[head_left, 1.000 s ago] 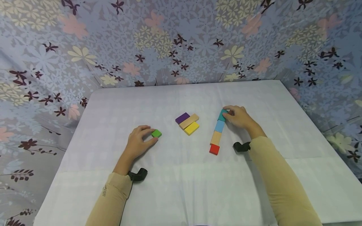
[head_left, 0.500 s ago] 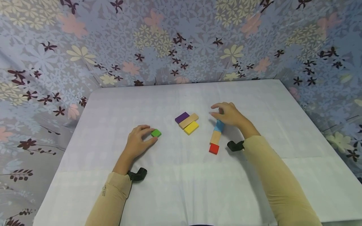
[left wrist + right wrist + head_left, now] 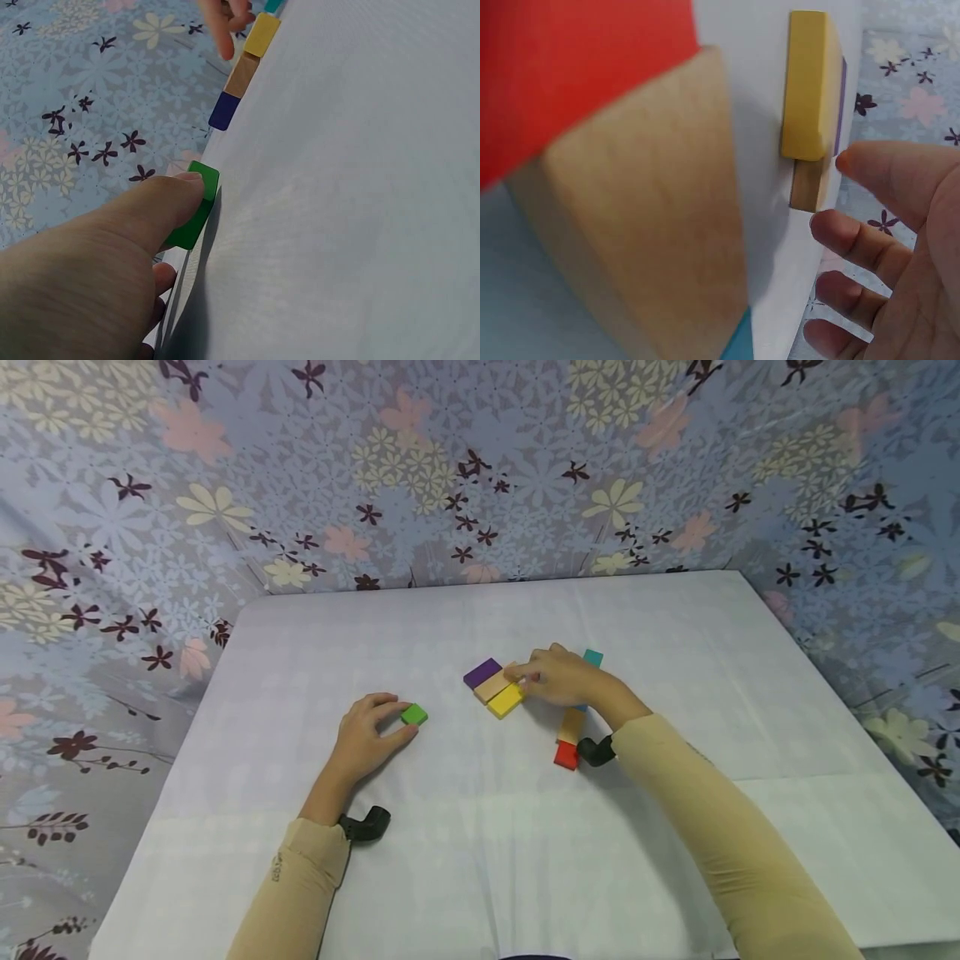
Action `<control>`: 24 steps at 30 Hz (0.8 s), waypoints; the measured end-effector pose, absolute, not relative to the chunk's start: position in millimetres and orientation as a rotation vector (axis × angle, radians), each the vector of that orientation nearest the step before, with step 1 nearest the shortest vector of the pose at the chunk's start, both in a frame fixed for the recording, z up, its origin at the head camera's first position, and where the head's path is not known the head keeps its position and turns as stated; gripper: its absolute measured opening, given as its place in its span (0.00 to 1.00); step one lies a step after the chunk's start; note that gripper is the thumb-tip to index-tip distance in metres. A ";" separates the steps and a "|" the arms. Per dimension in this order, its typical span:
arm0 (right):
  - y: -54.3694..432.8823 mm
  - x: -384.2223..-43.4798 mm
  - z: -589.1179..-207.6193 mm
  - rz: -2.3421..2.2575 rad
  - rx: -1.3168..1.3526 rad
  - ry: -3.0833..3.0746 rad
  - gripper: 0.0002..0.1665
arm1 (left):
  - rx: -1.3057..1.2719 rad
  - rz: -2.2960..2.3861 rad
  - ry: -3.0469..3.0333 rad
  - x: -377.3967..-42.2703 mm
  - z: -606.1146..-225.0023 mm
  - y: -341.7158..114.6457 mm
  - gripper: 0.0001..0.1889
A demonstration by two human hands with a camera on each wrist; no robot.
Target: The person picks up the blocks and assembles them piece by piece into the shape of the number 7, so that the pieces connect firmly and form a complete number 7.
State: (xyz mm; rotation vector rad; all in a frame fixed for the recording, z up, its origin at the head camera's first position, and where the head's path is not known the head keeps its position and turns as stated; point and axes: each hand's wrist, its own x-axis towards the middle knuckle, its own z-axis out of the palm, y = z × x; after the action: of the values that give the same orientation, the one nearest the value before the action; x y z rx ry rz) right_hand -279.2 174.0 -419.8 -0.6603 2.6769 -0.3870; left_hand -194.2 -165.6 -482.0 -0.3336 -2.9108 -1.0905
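Note:
My left hand (image 3: 367,739) pinches a small green block (image 3: 415,715) between thumb and fingers on the table's left side; the left wrist view shows the thumb on the green block (image 3: 201,210). My right hand (image 3: 564,679) is over the right end of a group of three flat blocks: purple (image 3: 482,673), plain wood (image 3: 491,687) and yellow (image 3: 505,702). In the right wrist view, its thumb and fingers (image 3: 859,240) are spread apart beside the yellow block (image 3: 804,90) and the wooden block (image 3: 808,184), with no grip visible.
Under my right forearm runs a row of blocks: teal (image 3: 593,657), a mostly hidden blue one, plain wood (image 3: 572,727) and red (image 3: 566,756). A white cloth covers the table (image 3: 465,860). Flowered fabric (image 3: 420,468) hangs behind it.
My right hand has let go of the teal block at the row's far end and moved left to the three-block group. The left hand and green block have stayed put.

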 end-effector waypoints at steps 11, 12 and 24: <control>177.9 -278.7 -416.5 -0.283 -0.597 2.769 0.25 | -0.344 -1.084 -2.898 -195.4 -484.1 -166.3 0.26; 179.5 -279.5 -416.8 -0.286 -0.599 2.783 0.24 | -0.345 -1.081 -2.902 -195.5 -484.2 -166.5 0.26; 188.7 -289.1 -422.1 -0.363 -0.595 2.782 0.23 | -0.349 -1.072 -2.901 -196.2 -484.6 -167.1 0.26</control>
State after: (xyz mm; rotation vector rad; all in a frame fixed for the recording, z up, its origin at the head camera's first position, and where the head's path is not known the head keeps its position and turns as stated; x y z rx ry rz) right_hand -289.1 188.7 -422.1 -0.5951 2.7824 -0.3627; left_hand -196.2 -167.1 -484.6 -0.3486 -2.9009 -1.0720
